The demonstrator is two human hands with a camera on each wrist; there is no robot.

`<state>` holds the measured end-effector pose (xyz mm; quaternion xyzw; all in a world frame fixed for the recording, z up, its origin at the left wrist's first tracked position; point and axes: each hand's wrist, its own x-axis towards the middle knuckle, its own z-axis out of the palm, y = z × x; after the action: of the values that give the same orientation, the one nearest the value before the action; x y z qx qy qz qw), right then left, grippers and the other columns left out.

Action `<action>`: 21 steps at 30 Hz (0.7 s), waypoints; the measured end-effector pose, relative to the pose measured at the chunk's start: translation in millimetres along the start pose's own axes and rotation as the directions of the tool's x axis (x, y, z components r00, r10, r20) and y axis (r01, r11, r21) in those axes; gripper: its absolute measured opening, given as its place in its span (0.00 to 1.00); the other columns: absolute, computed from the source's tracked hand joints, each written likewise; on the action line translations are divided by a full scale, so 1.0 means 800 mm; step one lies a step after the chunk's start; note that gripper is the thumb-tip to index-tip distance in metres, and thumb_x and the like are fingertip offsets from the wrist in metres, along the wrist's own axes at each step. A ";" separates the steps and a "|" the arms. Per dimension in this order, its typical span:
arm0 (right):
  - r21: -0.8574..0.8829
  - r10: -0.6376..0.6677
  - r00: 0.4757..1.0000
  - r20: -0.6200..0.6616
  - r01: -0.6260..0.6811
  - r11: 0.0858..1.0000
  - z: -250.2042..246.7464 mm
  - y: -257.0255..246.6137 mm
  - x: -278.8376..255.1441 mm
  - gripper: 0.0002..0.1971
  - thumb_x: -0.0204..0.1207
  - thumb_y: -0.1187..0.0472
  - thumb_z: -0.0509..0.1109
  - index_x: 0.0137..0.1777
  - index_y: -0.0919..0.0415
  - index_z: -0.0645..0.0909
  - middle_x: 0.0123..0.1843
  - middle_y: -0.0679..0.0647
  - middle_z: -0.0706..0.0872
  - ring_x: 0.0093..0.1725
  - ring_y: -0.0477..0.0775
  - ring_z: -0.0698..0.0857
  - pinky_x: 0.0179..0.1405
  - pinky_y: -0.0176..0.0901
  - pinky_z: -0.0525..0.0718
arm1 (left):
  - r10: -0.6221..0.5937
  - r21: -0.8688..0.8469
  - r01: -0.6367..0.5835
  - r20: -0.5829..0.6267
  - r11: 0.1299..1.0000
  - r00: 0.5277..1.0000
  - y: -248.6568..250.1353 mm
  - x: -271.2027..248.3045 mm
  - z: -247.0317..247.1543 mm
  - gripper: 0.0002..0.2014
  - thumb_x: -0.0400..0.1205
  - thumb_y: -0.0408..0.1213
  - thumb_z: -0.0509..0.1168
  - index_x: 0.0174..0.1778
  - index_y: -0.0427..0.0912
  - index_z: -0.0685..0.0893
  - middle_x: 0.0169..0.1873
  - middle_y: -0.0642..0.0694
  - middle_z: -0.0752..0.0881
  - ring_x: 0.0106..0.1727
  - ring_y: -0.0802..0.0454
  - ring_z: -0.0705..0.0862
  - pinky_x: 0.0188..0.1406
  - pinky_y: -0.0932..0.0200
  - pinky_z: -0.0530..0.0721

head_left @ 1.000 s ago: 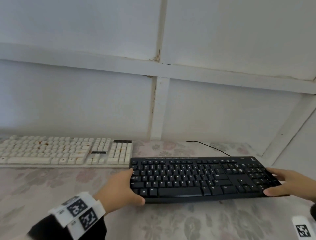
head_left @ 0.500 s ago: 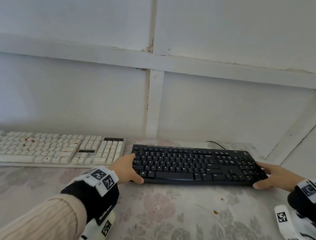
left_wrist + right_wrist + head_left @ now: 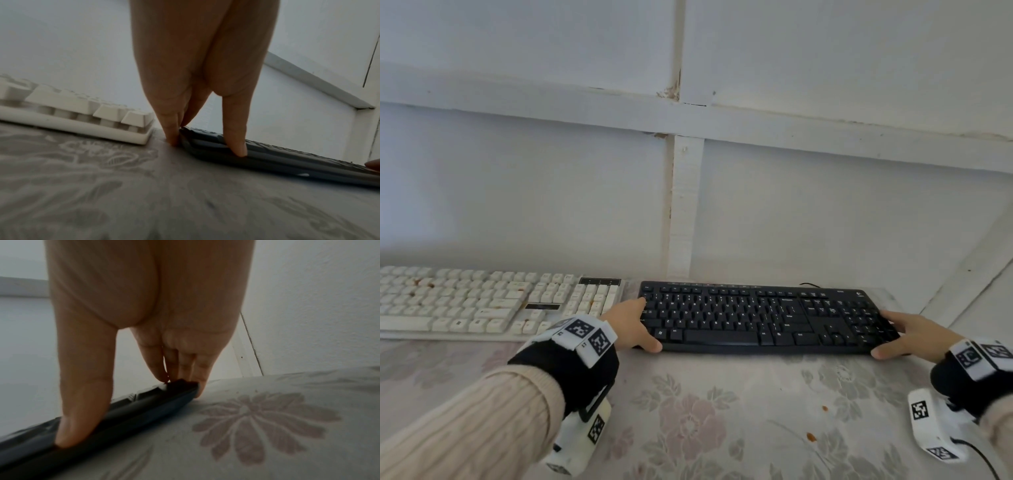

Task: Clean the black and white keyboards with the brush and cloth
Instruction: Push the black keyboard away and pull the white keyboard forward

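On the floral table, your left hand and right hand grip the black keyboard ends (placing it, I judge); next, fetch the brush.

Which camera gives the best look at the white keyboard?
The head view: the white keyboard shows nearly whole, orange stains included, cut only at the frame's left edge. The left wrist view catches just its near corner edge-on. The right wrist view misses it.

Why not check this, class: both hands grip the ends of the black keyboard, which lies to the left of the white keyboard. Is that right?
One slip: in the head view the black keyboard, gripped by the left hand and right hand, lies to the right of the white keyboard, not its left.
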<state>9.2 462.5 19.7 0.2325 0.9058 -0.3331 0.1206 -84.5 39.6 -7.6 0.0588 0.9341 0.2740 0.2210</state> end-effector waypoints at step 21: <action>-0.263 -0.262 0.965 0.029 0.261 0.929 0.108 -0.127 -0.052 0.37 0.78 0.51 0.69 0.82 0.60 0.57 0.83 0.53 0.60 0.80 0.51 0.62 0.77 0.42 0.61 | 0.156 -0.284 -0.199 -0.167 0.938 0.974 -0.075 -0.063 -0.027 0.36 0.76 0.37 0.73 0.78 0.45 0.65 0.76 0.50 0.70 0.76 0.54 0.69 0.76 0.52 0.70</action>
<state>-0.8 323.1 26.0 0.0927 0.9653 -0.2216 0.1022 -48.6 -33.3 -4.6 0.0893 0.8861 0.4344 0.1346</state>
